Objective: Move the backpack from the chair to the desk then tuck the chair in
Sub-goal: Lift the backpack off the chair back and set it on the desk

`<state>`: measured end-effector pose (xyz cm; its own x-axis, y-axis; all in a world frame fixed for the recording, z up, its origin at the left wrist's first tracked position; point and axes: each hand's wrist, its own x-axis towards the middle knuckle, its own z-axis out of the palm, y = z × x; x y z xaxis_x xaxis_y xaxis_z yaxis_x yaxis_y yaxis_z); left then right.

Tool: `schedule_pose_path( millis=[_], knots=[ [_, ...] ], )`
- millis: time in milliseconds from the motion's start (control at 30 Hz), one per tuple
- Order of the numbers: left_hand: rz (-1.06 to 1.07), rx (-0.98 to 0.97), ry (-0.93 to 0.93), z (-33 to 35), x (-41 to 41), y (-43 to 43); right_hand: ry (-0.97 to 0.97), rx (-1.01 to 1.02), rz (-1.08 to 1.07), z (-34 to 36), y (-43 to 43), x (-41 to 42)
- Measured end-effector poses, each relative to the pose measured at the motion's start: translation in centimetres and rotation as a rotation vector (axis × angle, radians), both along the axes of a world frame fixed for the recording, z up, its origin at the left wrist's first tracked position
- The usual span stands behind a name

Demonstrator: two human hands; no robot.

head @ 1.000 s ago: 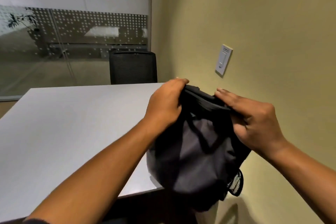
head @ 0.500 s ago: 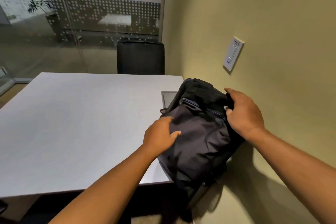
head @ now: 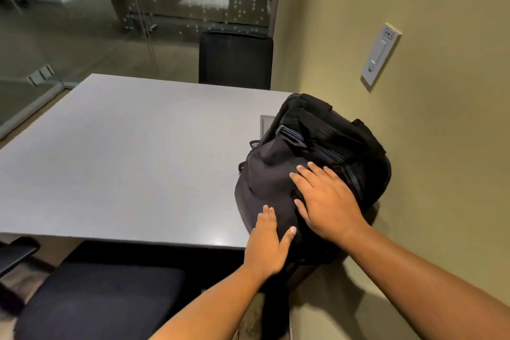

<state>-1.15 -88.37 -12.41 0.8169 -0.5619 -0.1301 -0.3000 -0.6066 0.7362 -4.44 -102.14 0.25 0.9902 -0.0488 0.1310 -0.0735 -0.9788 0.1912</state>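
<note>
A dark grey and black backpack (head: 311, 146) lies on the right near corner of the grey desk (head: 132, 160), against the yellow wall, its lower end hanging a little over the desk's front edge. My left hand (head: 269, 243) rests flat on the bag's lower front with fingers spread. My right hand (head: 325, 201) lies flat on the bag's middle, fingers apart, gripping nothing. The black chair seat (head: 102, 298) is below the desk's front edge at lower left, pulled out from the desk.
A second black chair (head: 236, 59) stands at the desk's far side. A light switch plate (head: 379, 56) is on the wall at right. A small grey panel (head: 266, 125) is set in the desk behind the bag. A glass partition (head: 82, 22) runs along the back left.
The backpack came down from the air onto the desk corner. Both hands let go of its top and now lie flat on its front. The view tilted downward, showing the chair seat.
</note>
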Motion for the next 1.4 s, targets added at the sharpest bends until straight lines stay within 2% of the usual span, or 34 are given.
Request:
schedule_pose_path(
  millis=[133, 267, 567, 1400],
  knots=[
    [-0.016, 0.029, 0.008, -1.9, 0.9, -1.6, 0.145, -0.071, -0.076, -2.0, -2.1, 0.5],
    [-0.047, 0.106, 0.026, -3.7, 2.9, -3.1, 0.198, -0.135, -0.098, -4.5, -4.6, 1.2],
    [-0.084, 0.055, 0.049, -5.7, 5.4, -5.1, 0.185, -0.117, -0.154, -7.0, -7.4, 3.1],
    [-0.301, 0.128, -0.005, -5.3, 16.9, -8.9, 0.165, -0.127, -0.268, -8.9, -9.3, 9.5]
  ],
)
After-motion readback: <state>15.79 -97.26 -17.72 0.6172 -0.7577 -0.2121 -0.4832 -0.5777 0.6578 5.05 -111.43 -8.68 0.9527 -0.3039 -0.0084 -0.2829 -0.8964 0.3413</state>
